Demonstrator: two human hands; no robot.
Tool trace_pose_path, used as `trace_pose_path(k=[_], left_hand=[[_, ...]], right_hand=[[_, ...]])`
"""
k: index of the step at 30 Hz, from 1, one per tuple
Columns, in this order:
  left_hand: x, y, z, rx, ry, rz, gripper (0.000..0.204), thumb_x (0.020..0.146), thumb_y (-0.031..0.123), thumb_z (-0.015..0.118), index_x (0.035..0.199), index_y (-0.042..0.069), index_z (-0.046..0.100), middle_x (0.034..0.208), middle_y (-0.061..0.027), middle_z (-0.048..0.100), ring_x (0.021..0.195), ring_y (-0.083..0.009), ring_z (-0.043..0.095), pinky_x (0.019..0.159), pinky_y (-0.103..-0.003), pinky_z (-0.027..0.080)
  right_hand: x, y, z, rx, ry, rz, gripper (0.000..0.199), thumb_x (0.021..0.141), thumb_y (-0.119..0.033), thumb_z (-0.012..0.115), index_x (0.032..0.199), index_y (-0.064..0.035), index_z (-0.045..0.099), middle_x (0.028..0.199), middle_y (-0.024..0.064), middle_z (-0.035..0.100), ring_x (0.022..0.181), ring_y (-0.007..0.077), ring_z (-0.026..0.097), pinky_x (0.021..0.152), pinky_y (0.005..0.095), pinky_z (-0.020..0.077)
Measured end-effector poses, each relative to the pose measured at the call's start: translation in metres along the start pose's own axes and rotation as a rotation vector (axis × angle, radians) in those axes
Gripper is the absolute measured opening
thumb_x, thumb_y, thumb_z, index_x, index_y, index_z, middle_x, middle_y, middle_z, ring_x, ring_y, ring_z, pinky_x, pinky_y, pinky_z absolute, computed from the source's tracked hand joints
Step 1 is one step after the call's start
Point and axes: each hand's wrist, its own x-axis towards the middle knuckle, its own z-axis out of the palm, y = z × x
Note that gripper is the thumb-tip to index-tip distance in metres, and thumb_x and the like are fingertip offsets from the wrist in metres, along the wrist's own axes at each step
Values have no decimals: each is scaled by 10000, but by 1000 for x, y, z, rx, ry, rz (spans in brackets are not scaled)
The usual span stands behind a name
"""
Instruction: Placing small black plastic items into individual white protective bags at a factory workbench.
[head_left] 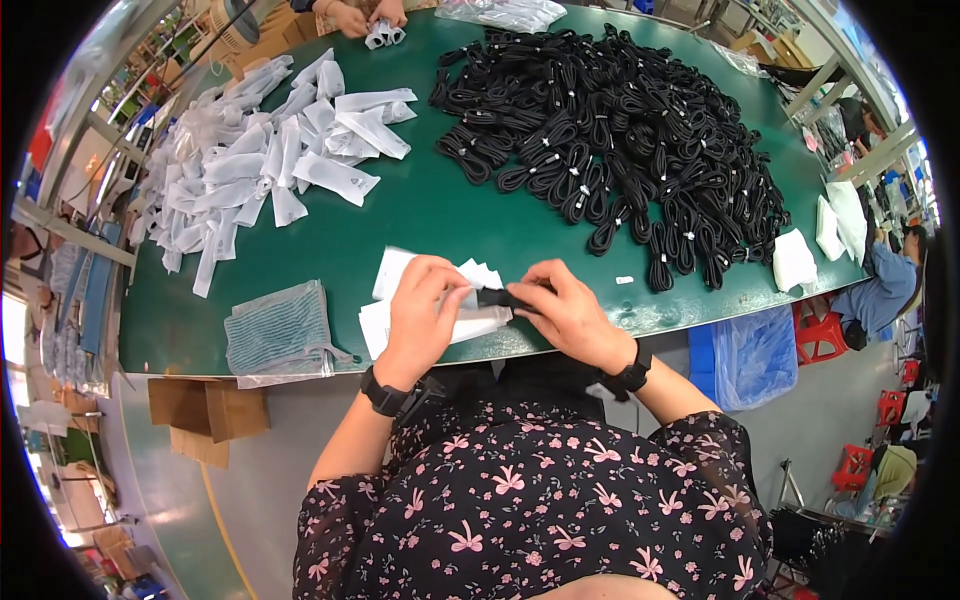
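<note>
A green table (420, 210) carries a heap of bundled black cables (620, 130), a pile of filled white bags (250, 160) and a grey striped bag stack (278, 330).

Layout relative to the table (420, 215): a heap of coiled cables (620, 140) lay on its far right part; a spread of bagged pieces (265, 160) lay on its far left. At its near edge lay flat bags (385, 300), with a folded stack (280, 330) to their left.
</note>
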Motion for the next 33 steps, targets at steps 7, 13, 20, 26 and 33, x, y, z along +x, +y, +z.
trace_pose_path(k=[7,13,20,26,33], left_hand=[[8,-11,-9,-116,56,-186,72,820,-3,685,858,-7,623,900,-39,579,731,-118,525,669,-242,442],[9,-5,-3,-133,84,-197,66,821,14,691,866,-7,648,888,-36,579,727,-111,517,671,-234,440],[19,0,13,-154,24,-255,69,814,18,701,876,0,676,870,-31,584,714,-104,514,665,-233,441],[23,-4,12,-138,29,-248,70,815,11,697,877,-7,669,863,-33,585,702,-105,510,662,-233,441],[23,-1,16,-163,5,-245,64,815,8,696,867,-12,663,861,-43,590,706,-114,525,658,-243,444]], right_hand=[[5,-4,-16,101,114,155,310,719,22,773,999,-40,657,931,102,565,755,216,586,605,292,483],[21,-3,-62,24,20,260,338,698,-57,818,979,-39,631,955,107,568,776,266,599,633,344,501],[-17,51,-15,-394,-48,112,289,808,-72,735,1042,-17,575,837,111,579,730,303,602,640,366,478],[-9,28,-28,-70,-20,381,242,838,-86,709,1035,-15,589,820,115,566,706,316,600,627,383,479],[11,-8,-41,-182,-147,163,189,874,-91,678,1029,-12,601,834,124,583,688,283,600,614,350,476]])
